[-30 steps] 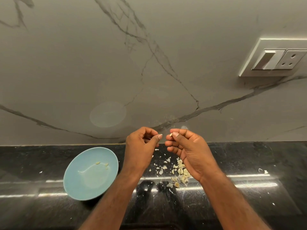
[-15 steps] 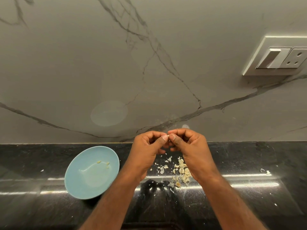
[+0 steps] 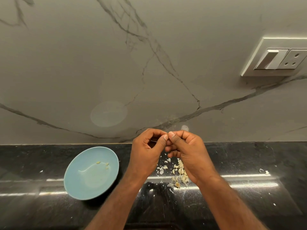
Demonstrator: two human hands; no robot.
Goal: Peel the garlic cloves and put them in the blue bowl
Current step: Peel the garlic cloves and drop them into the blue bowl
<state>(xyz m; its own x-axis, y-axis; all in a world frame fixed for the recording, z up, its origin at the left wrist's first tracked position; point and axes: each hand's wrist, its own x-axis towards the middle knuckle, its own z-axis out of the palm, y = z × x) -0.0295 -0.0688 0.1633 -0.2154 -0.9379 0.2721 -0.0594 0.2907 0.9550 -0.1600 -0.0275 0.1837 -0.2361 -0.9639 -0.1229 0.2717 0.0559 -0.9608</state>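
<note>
Judging by three peeled cloves in the blue bowl, little is done. A clove, hidden by fingertips, seems pinched by left hand and right hand. The pile waits on the desk.

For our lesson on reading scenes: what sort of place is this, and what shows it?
Most likely a home kitchen: a black stone counter below a marble-look wall, a socket on that wall, and garlic scraps beside a blue bowl.
</note>
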